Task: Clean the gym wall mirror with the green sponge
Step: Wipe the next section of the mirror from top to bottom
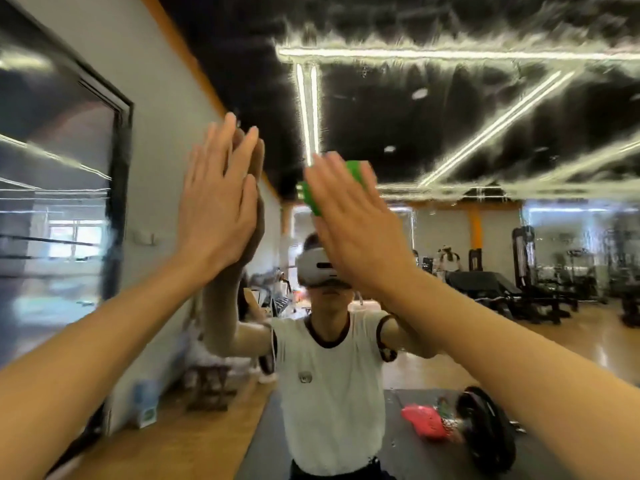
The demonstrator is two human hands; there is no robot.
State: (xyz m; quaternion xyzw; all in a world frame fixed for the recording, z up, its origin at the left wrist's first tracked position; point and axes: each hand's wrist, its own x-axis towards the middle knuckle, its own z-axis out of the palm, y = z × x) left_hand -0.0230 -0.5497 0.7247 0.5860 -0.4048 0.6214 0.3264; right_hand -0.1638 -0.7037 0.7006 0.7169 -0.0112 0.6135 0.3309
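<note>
Both arms are raised toward the glass. The left hand (pixel 218 202) lies flat on the mirror (pixel 485 140), fingers straight and together, palm meeting its own reflection; it holds nothing and looks to be bracing the body. The right hand (pixel 349 223) is flat too, its fingers straight and pressing the sponge (pixel 356 171) against the glass rather than curling round it. Only green edges show past the fingertips and at the hand's left side, so the sponge sits between palm and mirror, slightly up and ahead of the hand's middle. Its long axis seems to run up and to the right, roughly across the fingers, though most of it is hidden. The right hand is the one on the sponge; the left sits just beside it, to the left, at about the same height.

Streaks and droplets cover the upper glass above and to the right of the sponge, so I'd judge the wiping is mid-way and the next stroke lies that way.

Deeper in the reflection are gym machines (pixel 526 271), a barbell plate (pixel 485 431) and a red cloth (pixel 426 420) on the floor.
</note>
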